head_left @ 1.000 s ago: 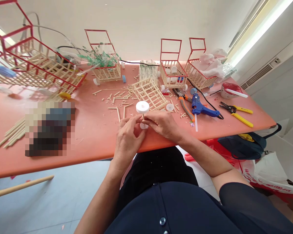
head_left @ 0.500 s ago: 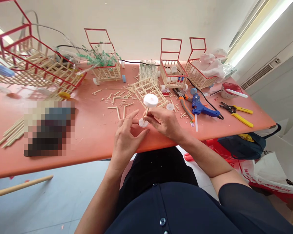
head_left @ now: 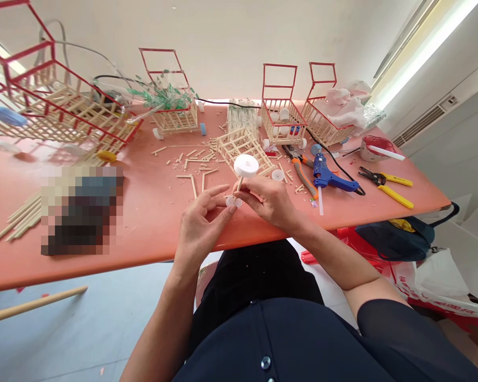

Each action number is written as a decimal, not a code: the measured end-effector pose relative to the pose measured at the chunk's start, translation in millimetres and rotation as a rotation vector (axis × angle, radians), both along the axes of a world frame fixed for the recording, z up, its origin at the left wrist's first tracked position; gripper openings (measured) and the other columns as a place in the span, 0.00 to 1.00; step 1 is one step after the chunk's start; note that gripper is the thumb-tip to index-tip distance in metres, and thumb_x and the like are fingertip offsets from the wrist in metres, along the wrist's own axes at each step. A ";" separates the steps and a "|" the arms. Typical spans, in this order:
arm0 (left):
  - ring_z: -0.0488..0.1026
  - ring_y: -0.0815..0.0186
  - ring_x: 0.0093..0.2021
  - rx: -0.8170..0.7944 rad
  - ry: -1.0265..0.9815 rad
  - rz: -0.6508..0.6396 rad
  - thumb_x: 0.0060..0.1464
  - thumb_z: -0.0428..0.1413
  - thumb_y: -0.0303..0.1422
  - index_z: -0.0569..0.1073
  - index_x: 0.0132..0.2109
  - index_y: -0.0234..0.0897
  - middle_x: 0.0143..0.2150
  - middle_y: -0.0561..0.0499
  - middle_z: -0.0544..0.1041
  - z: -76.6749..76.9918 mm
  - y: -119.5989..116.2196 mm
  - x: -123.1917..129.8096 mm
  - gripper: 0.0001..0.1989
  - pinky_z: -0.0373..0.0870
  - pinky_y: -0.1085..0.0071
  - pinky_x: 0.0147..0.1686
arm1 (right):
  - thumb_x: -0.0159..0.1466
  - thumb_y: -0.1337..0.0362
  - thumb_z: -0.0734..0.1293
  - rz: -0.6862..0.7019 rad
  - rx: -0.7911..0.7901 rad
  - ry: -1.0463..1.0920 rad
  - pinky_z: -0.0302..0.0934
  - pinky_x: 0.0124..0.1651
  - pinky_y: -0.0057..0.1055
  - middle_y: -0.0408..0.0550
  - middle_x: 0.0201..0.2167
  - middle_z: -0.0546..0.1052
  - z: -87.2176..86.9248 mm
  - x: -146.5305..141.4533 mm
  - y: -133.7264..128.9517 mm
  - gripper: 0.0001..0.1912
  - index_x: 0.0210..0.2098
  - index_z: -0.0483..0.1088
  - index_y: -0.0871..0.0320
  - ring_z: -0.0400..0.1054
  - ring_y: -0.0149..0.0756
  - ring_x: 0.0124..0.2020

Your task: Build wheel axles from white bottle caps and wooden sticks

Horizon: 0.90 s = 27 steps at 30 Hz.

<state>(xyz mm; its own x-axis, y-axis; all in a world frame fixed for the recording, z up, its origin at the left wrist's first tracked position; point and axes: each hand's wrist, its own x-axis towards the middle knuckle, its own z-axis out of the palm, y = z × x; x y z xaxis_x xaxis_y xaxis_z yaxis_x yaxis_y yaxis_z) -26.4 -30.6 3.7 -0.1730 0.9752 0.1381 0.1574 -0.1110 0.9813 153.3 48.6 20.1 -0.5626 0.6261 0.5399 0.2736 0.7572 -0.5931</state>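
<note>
A thin wooden stick [head_left: 239, 184] stands nearly upright over the table's front edge, with a white bottle cap [head_left: 246, 165] on its top end. Around its lower end is a second white cap [head_left: 229, 201], open side up. Thumb and fingers of my right hand [head_left: 271, 202] pinch the stick low down, just above that lower cap. My left hand [head_left: 202, 222] has its thumb at the lower cap's near rim and curled fingers at its left side. The index finger reaches out above; the fingertips' contact is partly hidden.
An unfinished stick frame [head_left: 245, 151], stick offcuts [head_left: 199, 159] and a loose cap [head_left: 278, 175] lie beyond my hands. At right are pliers [head_left: 305, 178], a blue glue gun [head_left: 330, 178] and yellow-handled wire strippers [head_left: 388, 185]. Small stick carts [head_left: 281, 127] stand behind; a blurred-out dark object [head_left: 83, 212] lies left.
My left thumb has closed in from the right onto the lower cap's rim, and the left hand has shifted slightly left. My right hand still pinches the stick.
</note>
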 end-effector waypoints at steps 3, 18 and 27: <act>0.86 0.58 0.45 0.016 0.028 0.014 0.57 0.70 0.46 0.82 0.56 0.39 0.44 0.47 0.89 0.0 -0.2 0.2 0.24 0.80 0.64 0.49 | 0.79 0.48 0.61 0.010 0.010 0.008 0.64 0.46 0.31 0.49 0.36 0.80 -0.5 -0.4 0.5 0.22 0.38 0.73 0.57 0.73 0.35 0.38; 0.85 0.59 0.43 -0.061 -0.040 0.060 0.54 0.71 0.46 0.86 0.53 0.40 0.42 0.48 0.89 0.2 -3.5 0.1 0.22 0.80 0.64 0.48 | 0.79 0.49 0.62 0.011 -0.006 0.012 0.65 0.48 0.32 0.49 0.38 0.82 0.0 -0.1 -1.7 0.21 0.40 0.75 0.57 0.74 0.36 0.40; 0.84 0.59 0.42 -0.025 0.052 0.054 0.52 0.72 0.46 0.86 0.53 0.42 0.43 0.49 0.88 -0.9 -1.3 -1.7 0.24 0.80 0.64 0.47 | 0.79 0.49 0.62 -0.003 0.003 0.006 0.66 0.49 0.32 0.49 0.39 0.82 -0.1 -0.3 -2.2 0.20 0.40 0.75 0.56 0.75 0.36 0.41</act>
